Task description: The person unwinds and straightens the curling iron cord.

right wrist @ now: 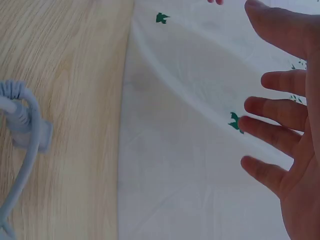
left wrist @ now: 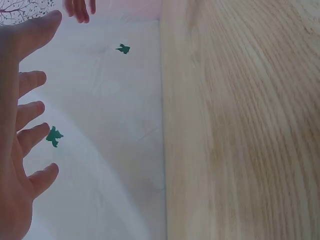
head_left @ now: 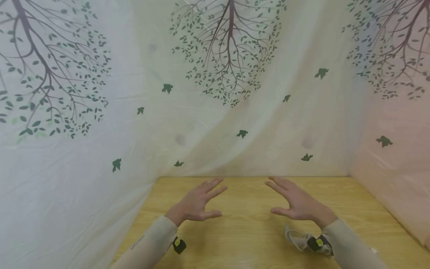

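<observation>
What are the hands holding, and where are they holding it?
Nothing is held. The left hand and the right hand are both open, fingers spread, above the wooden table, with no grip on anything.

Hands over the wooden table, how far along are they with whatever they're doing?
Nothing looks done yet. The left hand and right hand are both held open above the wooden table, palms facing each other, holding nothing. The only item near them is a grey cable lying on the wood by the right wrist, untouched. So any handling is still ahead.
</observation>
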A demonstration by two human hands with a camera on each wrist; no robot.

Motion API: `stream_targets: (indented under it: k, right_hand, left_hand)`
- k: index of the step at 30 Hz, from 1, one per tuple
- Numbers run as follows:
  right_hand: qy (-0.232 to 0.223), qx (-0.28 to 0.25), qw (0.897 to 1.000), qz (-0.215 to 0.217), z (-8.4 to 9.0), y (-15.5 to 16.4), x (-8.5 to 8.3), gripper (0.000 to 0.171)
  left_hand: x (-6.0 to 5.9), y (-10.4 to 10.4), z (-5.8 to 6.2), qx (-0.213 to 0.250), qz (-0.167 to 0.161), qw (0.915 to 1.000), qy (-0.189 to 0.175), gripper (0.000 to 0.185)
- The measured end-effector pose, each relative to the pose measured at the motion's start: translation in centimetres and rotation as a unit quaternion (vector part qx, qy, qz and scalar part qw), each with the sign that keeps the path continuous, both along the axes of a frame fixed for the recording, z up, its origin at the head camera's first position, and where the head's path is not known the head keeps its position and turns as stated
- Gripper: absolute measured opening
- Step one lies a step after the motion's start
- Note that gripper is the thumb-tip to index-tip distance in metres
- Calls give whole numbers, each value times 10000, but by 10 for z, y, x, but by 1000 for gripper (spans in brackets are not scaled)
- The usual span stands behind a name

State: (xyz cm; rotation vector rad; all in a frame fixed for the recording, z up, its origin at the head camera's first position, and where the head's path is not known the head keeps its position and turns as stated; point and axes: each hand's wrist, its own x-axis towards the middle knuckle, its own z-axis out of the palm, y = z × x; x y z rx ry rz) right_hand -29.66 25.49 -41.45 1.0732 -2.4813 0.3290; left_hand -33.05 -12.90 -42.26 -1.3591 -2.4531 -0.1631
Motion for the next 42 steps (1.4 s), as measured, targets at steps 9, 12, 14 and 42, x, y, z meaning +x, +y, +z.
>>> stream_targets:
  k: [9,12,14,42]
  right_hand:
    - [-318,-259,9985,-370,-13,21,6,69]
    - [-424,-353,9971,-533,-19,30,9,63]
    - [-439,-405,9962,-638,-24,38,11,59]
    - [-678,-1048,9825,-1380,-96,125,57,38]
  left_hand:
    - [0,6,-14,284,-141,9994,-168,79]
    - [1,9,-16,360,-88,9985,-412,78]
    - [2,12,-18,437,-106,9972,-600,77]
    - [8,39,-42,830,-386,9838,-1543,60]
